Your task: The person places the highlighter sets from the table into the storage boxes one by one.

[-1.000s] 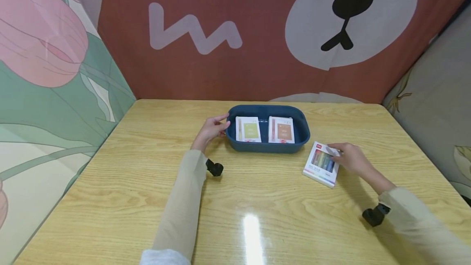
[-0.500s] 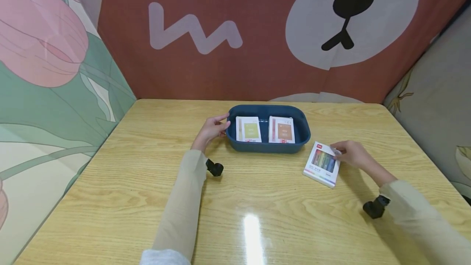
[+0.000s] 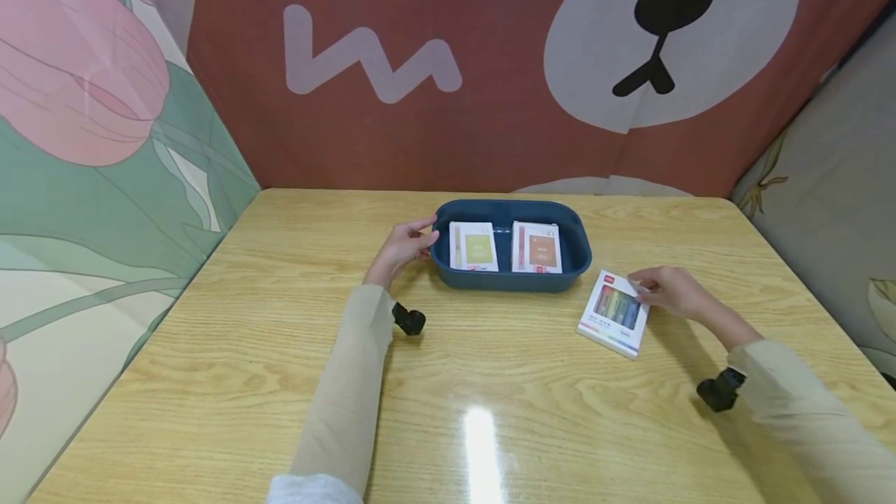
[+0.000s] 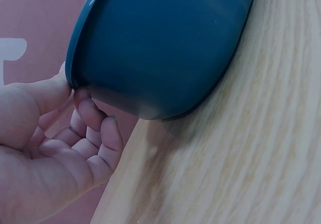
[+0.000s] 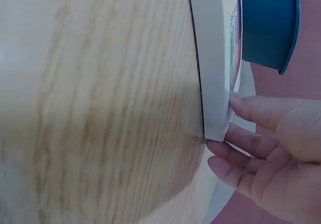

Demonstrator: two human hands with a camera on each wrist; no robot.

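Observation:
My left hand [image 3: 404, 246] pinches the left rim of a dark blue plastic tub [image 3: 514, 281]; in the left wrist view the thumb is on the rim and curled fingers [image 4: 90, 113] sit beneath it. Two white boxes lie flat in the tub: one with a yellow-green panel [image 3: 479, 248], another with an orange-brown panel [image 3: 543, 250]. To the tub's right, a white crayon box [image 3: 614, 313] with a window onto coloured sticks lies on the table. My right hand [image 3: 673, 291] grips its upper right corner, thumb on top and fingers at the edge, as the right wrist view shows.
A light wood-grain table [image 3: 518, 395] carries everything. Behind it hangs a brown cloth [image 3: 490, 138] with a bear-like print. Floral cloths flank the table at left [image 3: 84, 216] and right [image 3: 840, 201].
My right hand has shifted slightly right at the crayon box's corner, and its wrist has moved a little. The left hand, tub and boxes look nearly unchanged.

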